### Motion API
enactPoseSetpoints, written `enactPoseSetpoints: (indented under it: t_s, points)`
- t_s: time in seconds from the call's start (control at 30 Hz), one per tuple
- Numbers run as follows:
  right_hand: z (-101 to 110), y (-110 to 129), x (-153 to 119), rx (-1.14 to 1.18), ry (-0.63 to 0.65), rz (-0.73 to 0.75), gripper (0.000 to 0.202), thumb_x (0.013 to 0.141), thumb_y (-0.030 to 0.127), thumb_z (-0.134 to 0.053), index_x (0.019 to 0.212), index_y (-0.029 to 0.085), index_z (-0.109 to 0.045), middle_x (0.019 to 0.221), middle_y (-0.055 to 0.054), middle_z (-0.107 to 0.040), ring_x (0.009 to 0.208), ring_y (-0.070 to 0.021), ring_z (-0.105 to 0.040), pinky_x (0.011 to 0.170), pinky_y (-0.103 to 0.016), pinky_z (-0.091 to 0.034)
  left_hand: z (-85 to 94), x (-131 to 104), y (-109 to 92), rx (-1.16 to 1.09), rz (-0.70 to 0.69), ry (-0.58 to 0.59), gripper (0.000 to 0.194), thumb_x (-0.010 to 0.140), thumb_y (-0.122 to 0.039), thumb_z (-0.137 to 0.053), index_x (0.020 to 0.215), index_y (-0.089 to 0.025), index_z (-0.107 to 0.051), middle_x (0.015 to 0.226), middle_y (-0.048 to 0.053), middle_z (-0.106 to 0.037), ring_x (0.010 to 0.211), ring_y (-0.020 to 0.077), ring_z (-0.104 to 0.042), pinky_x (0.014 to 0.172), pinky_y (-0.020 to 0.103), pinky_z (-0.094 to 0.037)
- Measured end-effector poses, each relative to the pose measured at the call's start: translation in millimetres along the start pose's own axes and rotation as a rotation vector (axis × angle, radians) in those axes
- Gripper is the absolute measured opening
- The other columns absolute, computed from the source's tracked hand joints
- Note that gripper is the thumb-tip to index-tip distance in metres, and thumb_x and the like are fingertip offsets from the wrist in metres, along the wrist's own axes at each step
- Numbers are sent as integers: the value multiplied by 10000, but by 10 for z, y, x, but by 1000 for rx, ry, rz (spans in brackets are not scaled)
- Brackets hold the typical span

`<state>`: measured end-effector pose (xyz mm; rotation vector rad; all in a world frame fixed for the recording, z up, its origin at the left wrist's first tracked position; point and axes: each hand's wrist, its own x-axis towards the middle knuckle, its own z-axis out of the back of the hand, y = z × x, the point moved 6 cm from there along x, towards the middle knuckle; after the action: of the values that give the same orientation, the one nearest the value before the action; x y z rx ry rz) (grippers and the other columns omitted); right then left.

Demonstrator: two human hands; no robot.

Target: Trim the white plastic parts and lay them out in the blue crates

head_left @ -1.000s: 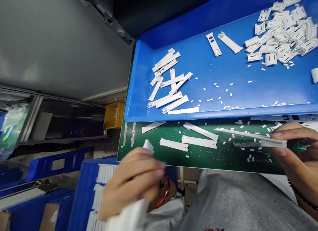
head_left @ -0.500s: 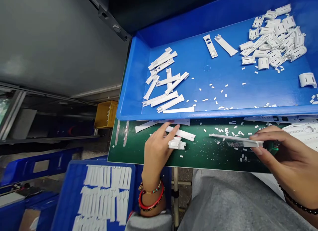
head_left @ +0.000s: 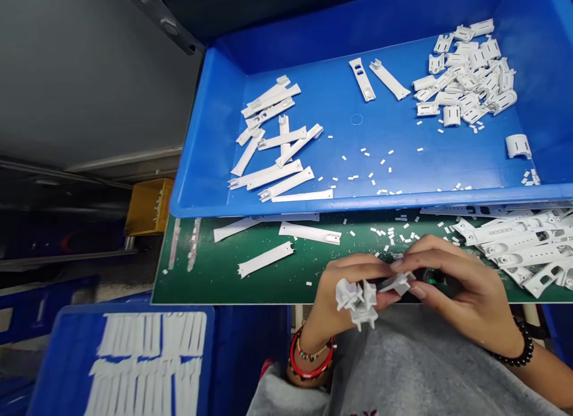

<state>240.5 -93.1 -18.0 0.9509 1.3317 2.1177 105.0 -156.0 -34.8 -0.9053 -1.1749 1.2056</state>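
Several white plastic pieces, seen end-on, are bundled in my left hand, whose fingers are closed round them. My right hand pinches another white piece between thumb and fingers, and the left fingertips reach its near side. A small dark and green item, partly hidden, shows inside my right hand. Both hands are close together over the front edge of the green table. One white strip lies on the table left of my hands, and another lies behind it.
Behind the hands stands a large blue bin with white strips, curved clips and small scraps. Long slotted parts are piled at the table's right. Lower left, a blue tray holds rows of strips; a yellow bin is beyond.
My left hand has lifted pieces off the table and moved right to my right hand. My right hand has drawn left with its piece, now turned end-on. The view has shifted right.
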Motion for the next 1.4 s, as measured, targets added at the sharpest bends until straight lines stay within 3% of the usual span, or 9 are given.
enactPoseSetpoints:
  t_s: [0.17,0.37,0.57,0.77,0.97,1.27,1.4]
  points:
    - [82,74,-42,-241,-6,39,381,979,135,-427,1312,197,-600,953,-64,-606,864,-169,-616,667,-274,-527,100,-70,44,70,-63,-228,220,874,-234,-725,1094,-240,-731,908,32,-722,743,136,-687,610,228,-560]
    - [80,175,-34,-472,-20,142,436,916,13,-529,1291,228,-581,935,-50,-663,819,-168,-659,635,-270,-540,74,-69,107,201,-132,-311,242,891,-236,-705,1132,-246,-727,929,33,-732,764,138,-689,659,251,-572]
    - [108,162,-60,-490,-34,131,350,903,39,-588,1165,254,-672,951,-50,-685,785,-172,-681,614,-297,-547,87,-78,113,201,-104,-327,260,884,-236,-715,1142,-257,-730,944,35,-740,760,141,-697,675,261,-584]
    - [159,141,-84,-393,-45,52,478,872,32,-635,1267,298,-671,1042,-59,-676,896,-203,-688,689,-320,-587,46,-139,79,246,-77,-324,282,850,-271,-755,1130,-242,-733,938,40,-747,736,145,-704,662,266,-600]
    - [152,92,-43,-198,38,-47,487,914,71,-613,1295,372,-647,997,-46,-684,855,-192,-701,602,-299,-598,5,-252,23,348,-86,-331,293,878,-221,-720,1170,-216,-702,959,36,-742,758,141,-707,668,258,-600]
    - [181,79,-71,-215,17,-22,475,873,75,-680,1274,330,-667,1024,-49,-702,924,-213,-698,626,-323,-612,-29,-306,93,431,-136,-311,329,896,-228,-700,1224,-230,-673,1019,39,-743,783,150,-722,662,267,-624]
    - [180,64,-105,-384,-54,24,433,869,54,-666,1208,320,-710,1000,-46,-710,872,-223,-693,650,-357,-584,-3,-307,116,408,-130,-327,335,863,-200,-736,1193,-208,-682,1022,44,-743,793,153,-725,682,267,-630]
